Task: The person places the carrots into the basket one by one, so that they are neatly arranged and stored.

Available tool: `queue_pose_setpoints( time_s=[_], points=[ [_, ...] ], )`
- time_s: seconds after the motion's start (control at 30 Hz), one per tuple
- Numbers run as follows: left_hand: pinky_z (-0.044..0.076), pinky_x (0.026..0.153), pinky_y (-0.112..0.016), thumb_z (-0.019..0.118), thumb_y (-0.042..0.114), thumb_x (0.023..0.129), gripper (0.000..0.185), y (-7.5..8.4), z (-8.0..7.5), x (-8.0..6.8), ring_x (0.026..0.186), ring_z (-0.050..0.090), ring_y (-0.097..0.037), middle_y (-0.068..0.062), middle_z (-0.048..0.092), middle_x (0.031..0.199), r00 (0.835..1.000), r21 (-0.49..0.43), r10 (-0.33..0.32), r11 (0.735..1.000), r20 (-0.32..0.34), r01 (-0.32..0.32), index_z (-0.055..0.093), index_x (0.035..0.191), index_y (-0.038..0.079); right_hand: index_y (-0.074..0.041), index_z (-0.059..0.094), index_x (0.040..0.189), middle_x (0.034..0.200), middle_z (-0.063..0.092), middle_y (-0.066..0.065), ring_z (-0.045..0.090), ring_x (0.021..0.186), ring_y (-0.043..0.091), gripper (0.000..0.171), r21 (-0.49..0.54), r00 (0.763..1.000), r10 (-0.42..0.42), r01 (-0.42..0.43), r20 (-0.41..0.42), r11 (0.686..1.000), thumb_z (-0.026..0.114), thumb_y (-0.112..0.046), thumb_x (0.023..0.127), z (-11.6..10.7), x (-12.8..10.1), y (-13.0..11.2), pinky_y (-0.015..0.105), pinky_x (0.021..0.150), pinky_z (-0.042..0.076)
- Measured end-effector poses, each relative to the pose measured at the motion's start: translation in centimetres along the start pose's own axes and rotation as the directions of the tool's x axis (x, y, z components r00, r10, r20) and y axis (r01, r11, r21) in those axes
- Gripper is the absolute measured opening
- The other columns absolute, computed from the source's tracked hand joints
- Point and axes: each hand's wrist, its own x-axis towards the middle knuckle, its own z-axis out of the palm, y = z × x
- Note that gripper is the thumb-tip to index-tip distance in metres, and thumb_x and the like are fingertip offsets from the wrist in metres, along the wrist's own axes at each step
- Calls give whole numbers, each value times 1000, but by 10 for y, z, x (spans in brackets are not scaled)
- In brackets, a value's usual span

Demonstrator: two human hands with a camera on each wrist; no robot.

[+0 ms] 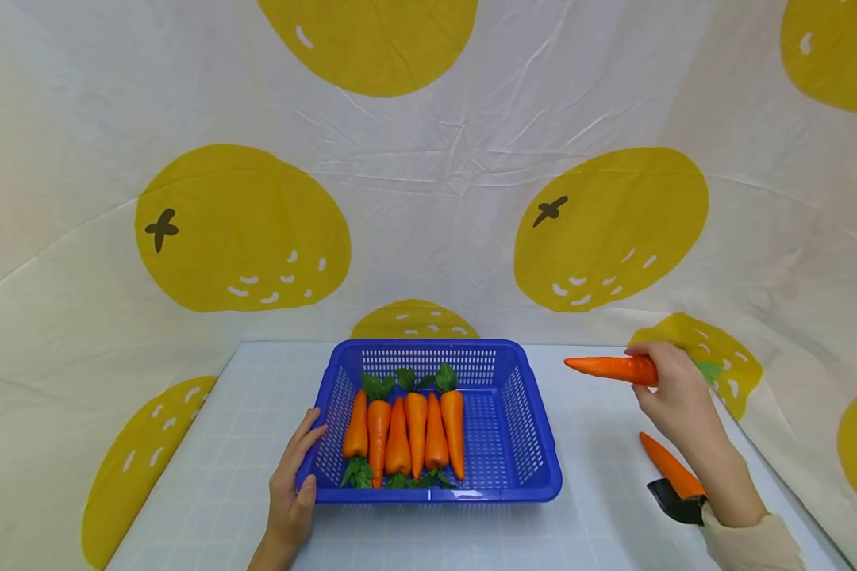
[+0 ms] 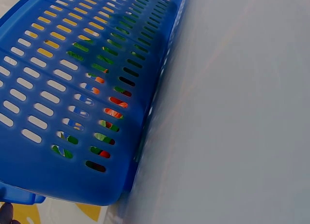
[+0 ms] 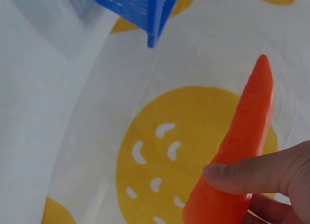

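Under both my hands lies a pale blue tabletop with a faint grid of squares, and behind and to either side of it hangs a creased white cloth backdrop printed with big yellow oranges. Between the hands stands a blue perforated plastic basket, holding six orange plastic carrots side by side along its left half, some with green tops towards me and some away. My left hand rests against the basket's near left corner, fingers fairly straight along the slotted wall and the thumb by the rim, so it steadies rather than clutches; the left wrist view shows only that wall close up, with orange and green glinting through the slots. My right hand is raised well to the right of the basket and grips one more orange carrot by its thick end, thumb pressed across it, the pointed tip aimed left towards the basket. Its green leaves poke out behind the hand. Below that hand, a further orange carrot lies on the table, its near end hidden by my wrist and the black wrist-worn camera mount. Nothing stands between the held carrot and the basket.
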Motion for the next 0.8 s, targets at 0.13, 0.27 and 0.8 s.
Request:
queue_pose_setpoints(
  time_s=[0.13,0.27,0.8],
  points=[
    [29,113,-20,44,7,91,49,0,0,0,145,33,-31,-22,42,151,1000,-2,4,1000,-1,-4,54,138,0,1,64,110,109,58,21,49,103,43,50,23,997,-71,72,-25,997,73,23,66,3,9,-13,65,83,47],
    [29,112,-20,44,7,90,49,0,0,0,144,33,-31,-21,42,151,1000,6,-3,1000,1,3,54,138,0,-2,67,103,108,59,16,50,105,39,48,48,986,-155,158,-58,986,72,26,64,7,18,-23,62,83,48],
    [28,112,-19,44,7,91,48,2,-1,0,145,33,-28,-20,42,152,1000,27,-18,999,7,18,54,138,1,-5,68,96,103,63,8,54,104,29,50,167,932,-351,361,-88,917,71,30,60,28,55,-59,52,85,53]
  ],
)
